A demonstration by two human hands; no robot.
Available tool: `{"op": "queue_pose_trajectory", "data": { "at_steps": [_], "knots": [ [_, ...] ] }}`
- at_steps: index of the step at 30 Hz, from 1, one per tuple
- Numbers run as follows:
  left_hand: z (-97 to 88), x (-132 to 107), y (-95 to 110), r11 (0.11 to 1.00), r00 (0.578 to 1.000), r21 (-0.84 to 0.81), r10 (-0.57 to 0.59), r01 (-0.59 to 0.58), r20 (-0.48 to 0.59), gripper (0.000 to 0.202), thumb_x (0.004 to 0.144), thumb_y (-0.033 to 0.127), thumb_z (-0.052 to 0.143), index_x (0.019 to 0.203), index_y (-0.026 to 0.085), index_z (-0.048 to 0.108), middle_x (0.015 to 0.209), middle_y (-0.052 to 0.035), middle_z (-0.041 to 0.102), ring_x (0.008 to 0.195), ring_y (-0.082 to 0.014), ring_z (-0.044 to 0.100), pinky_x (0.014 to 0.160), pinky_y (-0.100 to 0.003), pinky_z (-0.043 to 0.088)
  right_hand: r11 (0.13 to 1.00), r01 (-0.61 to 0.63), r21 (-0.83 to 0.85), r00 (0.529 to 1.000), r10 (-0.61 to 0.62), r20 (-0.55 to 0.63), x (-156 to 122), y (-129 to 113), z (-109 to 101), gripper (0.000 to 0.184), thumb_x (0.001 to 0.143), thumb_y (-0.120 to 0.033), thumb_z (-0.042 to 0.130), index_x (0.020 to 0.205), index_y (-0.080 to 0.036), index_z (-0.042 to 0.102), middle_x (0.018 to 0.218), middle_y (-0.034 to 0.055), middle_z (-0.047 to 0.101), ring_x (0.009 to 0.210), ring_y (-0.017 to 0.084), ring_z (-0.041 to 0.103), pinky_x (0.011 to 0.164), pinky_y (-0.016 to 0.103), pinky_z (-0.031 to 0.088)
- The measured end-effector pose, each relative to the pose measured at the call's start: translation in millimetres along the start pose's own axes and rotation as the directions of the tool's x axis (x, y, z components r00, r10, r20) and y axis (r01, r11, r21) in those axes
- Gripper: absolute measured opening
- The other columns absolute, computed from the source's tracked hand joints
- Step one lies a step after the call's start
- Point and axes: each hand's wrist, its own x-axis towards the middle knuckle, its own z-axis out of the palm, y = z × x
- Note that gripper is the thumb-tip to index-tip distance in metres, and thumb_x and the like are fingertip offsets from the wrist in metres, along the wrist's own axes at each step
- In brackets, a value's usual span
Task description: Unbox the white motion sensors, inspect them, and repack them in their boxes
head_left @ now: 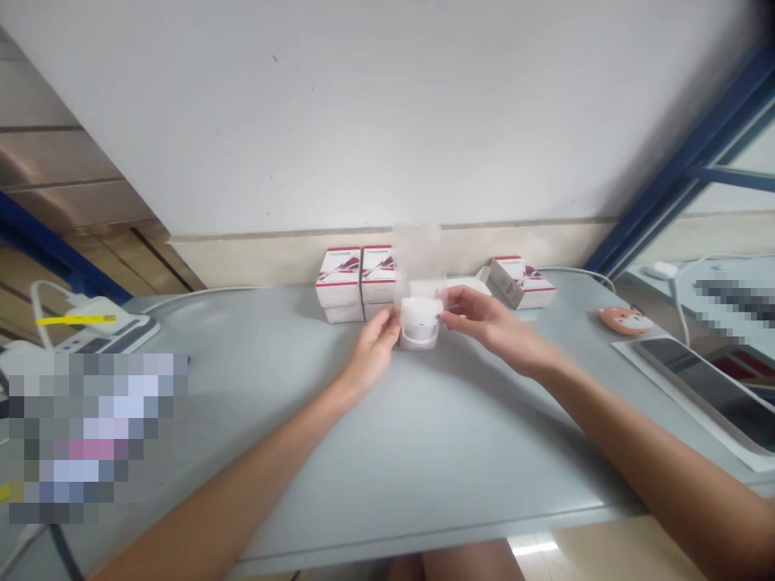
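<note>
White device (420, 319) upright over table (424, 444), near rear edge, translucent bag (417, 254) rising above it. Left hand (376, 343) grasps its left side; right hand (481, 316) pinches right side. Two red-and-white boxes (340, 284) stand behind, to left; third box (524, 284) behind right hand.

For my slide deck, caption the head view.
Left hand and right hand hold a white device near red-and-white boxes.

Grey-blue table (375, 460) with three red-and-white boxes (340, 282), power strip (134, 332), orange item (626, 322)
</note>
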Motion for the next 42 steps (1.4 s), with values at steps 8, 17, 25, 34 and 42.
{"op": "queue_pose_trajectory", "data": {
  "at_steps": [8, 17, 25, 34, 42],
  "knots": [
    [-0.3, -9.1, 6.7, 0.989, 0.992, 0.068, 0.13, -0.13, 0.002, 0.037, 0.097, 0.035, 0.066, 0.132, 0.022, 0.066, 0.146, -0.0092, 0.069, 0.14, -0.0289, 0.059, 0.117, -0.04, 0.043, 0.984, 0.01, -0.179, 0.996, 0.005, 0.084, 2.7, 5.9, -8.0, 0.025, 0.099, -0.044, 0.068, 0.112, -0.023, 0.068, 0.119, 0.0062, 0.075, 0.111, 0.024, 0.07, 0.099, 0.042, 0.054],
    [-0.5, -8.2, 3.9, 0.971, 0.984, 0.179, 0.143, -0.161, 0.109, 0.027, 0.092, 0.025, 0.07, 0.117, 0.02, 0.06, 0.122, -0.0113, 0.074, 0.116, -0.0271, 0.069, 0.104, -0.04, 0.05, 0.963, 0.085, -0.257, 0.974, -0.026, 0.227, -1.5, 6.3, -13.6, 0.044, 0.094, -0.049, 0.074, 0.131, -0.026, 0.068, 0.136, 0.0084, 0.072, 0.124, 0.028, 0.068, 0.111, 0.049, 0.054],
    [-4.3, -11.1, 5.3, 0.968, 0.979, 0.189, 0.138, -0.166, 0.152, 0.051, 0.097, 0.037, 0.072, 0.143, 0.024, 0.052, 0.146, -0.0123, 0.063, 0.131, -0.0286, 0.061, 0.112, -0.043, 0.045, 0.885, 0.193, -0.424, 0.969, -0.104, 0.225, 3.1, 16.2, -12.8, 0.046, 0.096, -0.051, 0.07, 0.135, -0.027, 0.071, 0.125, 0.0093, 0.077, 0.113, 0.03, 0.071, 0.102, 0.049, 0.057],
    [-8.1, -7.5, -0.1, 0.938, 0.951, 0.271, 0.139, -0.215, 0.275, 0.036, 0.094, 0.029, 0.074, 0.125, 0.023, 0.056, 0.126, -0.0114, 0.07, 0.118, -0.0274, 0.066, 0.104, -0.042, 0.049, 0.884, 0.212, -0.417, 0.962, -0.115, 0.247, 2.3, 11.3, -17.5, 0.042, 0.098, -0.054, 0.068, 0.129, -0.027, 0.073, 0.128, 0.0074, 0.077, 0.114, 0.029, 0.07, 0.102, 0.046, 0.055],
    [-8.3, -14.1, 5.0, 0.921, 0.953, 0.331, 0.112, -0.206, 0.281, 0.052, 0.092, 0.029, 0.077, 0.133, 0.025, 0.045, 0.131, -0.0126, 0.068, 0.121, -0.0283, 0.064, 0.105, -0.044, 0.048, 0.815, 0.285, -0.505, 0.935, -0.119, 0.335, 4.9, 20.0, -15.5, 0.028, 0.102, -0.045, 0.064, 0.119, -0.029, 0.078, 0.133, 0.009, 0.073, 0.121, 0.033, 0.068, 0.104, 0.05, 0.054]
  ]
}}
